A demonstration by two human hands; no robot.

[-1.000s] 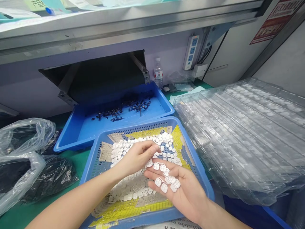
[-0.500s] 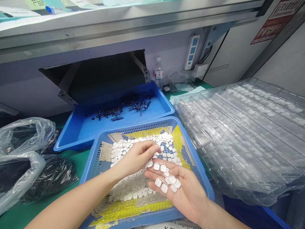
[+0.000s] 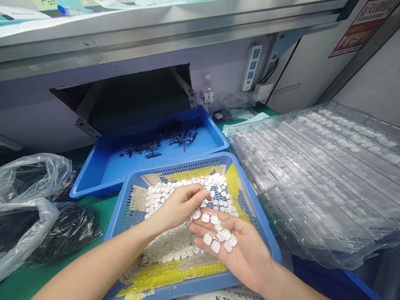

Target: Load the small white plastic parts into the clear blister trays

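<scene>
My left hand (image 3: 178,207) is over a blue mesh basket (image 3: 187,160), its fingers pinched together on a small white plastic piece (image 3: 196,214). My right hand (image 3: 237,246) lies palm up just beside those fingertips. Several linked white square plastic pieces (image 3: 218,235) rest on its palm and fingers. Many more white pieces (image 3: 175,250) lie in the basket on yellow and grey sheets (image 3: 200,271), partly hidden by my forearm and hands.
Stacked clear plastic blister trays (image 3: 321,179) with white parts fill the right side. Behind the basket, a shallow blue tray (image 3: 200,141) holds dark metal parts (image 3: 183,139). Plastic bags of black material (image 3: 28,179) lie at left. A water bottle (image 3: 208,96) and power strip (image 3: 251,68) stand at the back.
</scene>
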